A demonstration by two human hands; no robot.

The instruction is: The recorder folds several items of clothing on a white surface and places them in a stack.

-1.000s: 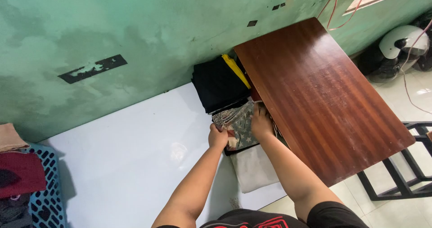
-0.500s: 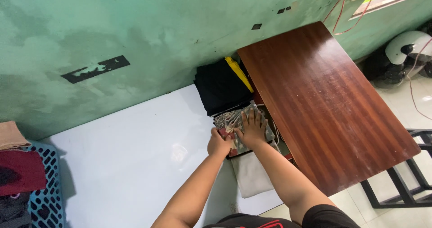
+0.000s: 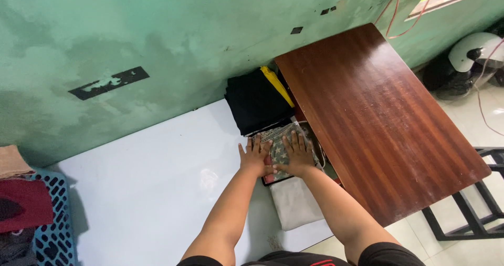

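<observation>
Pressing flat now, both hands lie palm-down with fingers spread on the folded star-patterned cloth (image 3: pixel 281 149), where a second ago the left hand (image 3: pixel 254 158) was curled at the cloth's near-left corner and the right hand (image 3: pixel 297 155) had its fingers tucked at the far edge beside the brown table (image 3: pixel 378 113). Neither hand has a grip on anything; each is wide open and simply rests on the fabric, the two hands side by side and nearly touching. The star-patterned cloth sits on the white board (image 3: pixel 157 176), just left of the brown table's edge, and has not shifted. Three folded piles line up along that edge: a black pile (image 3: pixel 254 100) with a yellow piece (image 3: pixel 275 82) on the far side, the star-patterned cloth in the middle, and one pale grey cloth (image 3: pixel 295 203) on the near side. One blue basket (image 3: pixel 50 234) of clothes stands well to the left of the brown table, and one white helmet (image 3: pixel 475 48) lies beyond its right side.
</observation>
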